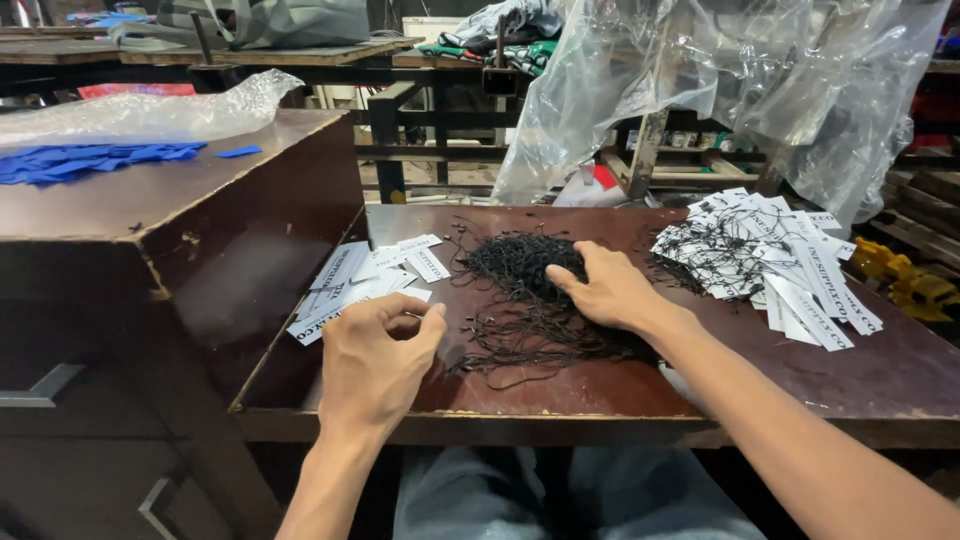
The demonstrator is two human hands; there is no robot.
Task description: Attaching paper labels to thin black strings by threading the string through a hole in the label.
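Our right hand [610, 290] lies flat, fingers spread, on the pile of black strings [525, 268]; left of that pile, our left hand [375, 360] curls half-closed, seemingly empty, beside loose white tags [365, 278].

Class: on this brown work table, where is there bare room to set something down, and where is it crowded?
Bare wood lies along the near right edge of the table, below the strung tags. The middle is crowded by the black strings under the right hand; plain tags fill the left, beside the left hand.
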